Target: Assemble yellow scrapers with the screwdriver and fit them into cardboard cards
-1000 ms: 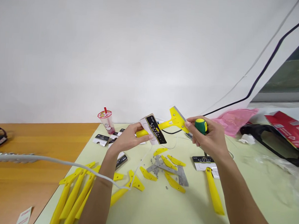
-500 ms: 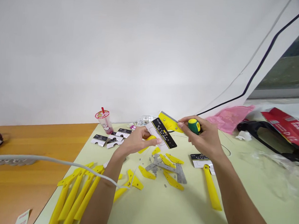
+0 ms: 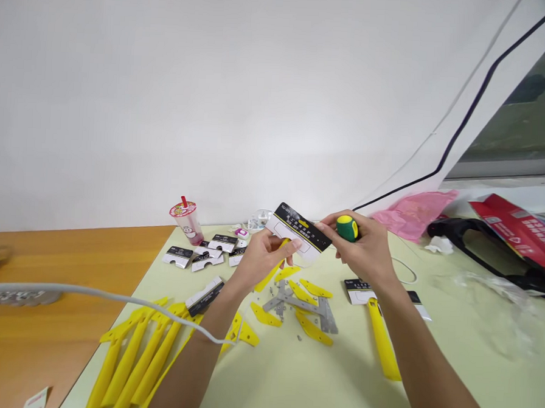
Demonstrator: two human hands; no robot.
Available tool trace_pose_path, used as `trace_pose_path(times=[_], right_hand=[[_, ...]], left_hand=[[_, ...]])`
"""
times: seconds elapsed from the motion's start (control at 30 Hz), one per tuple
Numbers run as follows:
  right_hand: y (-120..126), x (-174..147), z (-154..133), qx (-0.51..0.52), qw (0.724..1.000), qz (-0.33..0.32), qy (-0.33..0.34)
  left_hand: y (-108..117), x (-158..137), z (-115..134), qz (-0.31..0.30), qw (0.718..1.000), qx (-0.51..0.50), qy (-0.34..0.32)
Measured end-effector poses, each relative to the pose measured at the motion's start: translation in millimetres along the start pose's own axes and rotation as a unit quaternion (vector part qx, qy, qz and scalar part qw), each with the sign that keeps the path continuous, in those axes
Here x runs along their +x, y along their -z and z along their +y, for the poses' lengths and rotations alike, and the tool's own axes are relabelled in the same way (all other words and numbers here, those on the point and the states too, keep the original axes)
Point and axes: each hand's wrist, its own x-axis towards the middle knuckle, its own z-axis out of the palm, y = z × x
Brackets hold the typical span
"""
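Note:
Between my hands is a scraper with a yellow handle [image 3: 271,271]. A black-and-white header card [image 3: 298,233] sits over its head and hides the blade. My left hand [image 3: 267,255] is closed around the handle, with the thumb on the card. My right hand [image 3: 359,242] pinches the card's right corner and keeps a green-and-yellow screwdriver [image 3: 347,228] in its grip; only the handle end shows. Below them lie yellow plastic pieces [image 3: 314,330], grey metal blades [image 3: 328,316] and small screws. Another yellow scraper handle [image 3: 383,344] with a card lies beside my right forearm.
Yellow handles [image 3: 127,367] are lined up at the left table edge, crossed by a white cable [image 3: 112,292]. More header cards [image 3: 178,256] lie near a drink cup [image 3: 188,223]. On the right are a pink bag [image 3: 416,213], a black frame [image 3: 480,251] and clear plastic [image 3: 495,313].
The card has turned and moved up and right over the scraper's yellow head, which is now covered. My right fingers have shifted from the head to the card's corner.

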Motion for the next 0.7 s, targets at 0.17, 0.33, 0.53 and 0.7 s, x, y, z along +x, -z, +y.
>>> trace_pose_path(times=[0.17, 0.33, 0.53, 0.7], right_hand=[[-3, 1, -1, 0.029, 0.998, 0.033, -0.035], [-7, -1, -6, 0.093, 0.992, 0.072, -0.036], [-22, -10, -5, 0.052, 0.994, -0.082, -0.052], [-32, -14, -6, 0.044, 0.992, -0.114, -0.034]], left_hand=[[-4, 2, -1, 0.044, 0.998, -0.050, -0.014], [4, 4, 4, 0.028, 0.980, -0.197, -0.025], [21, 3, -1, -0.086, 0.906, -0.412, 0.030], [26, 1, -17, -0.161, 0.873, -0.459, 0.042]])
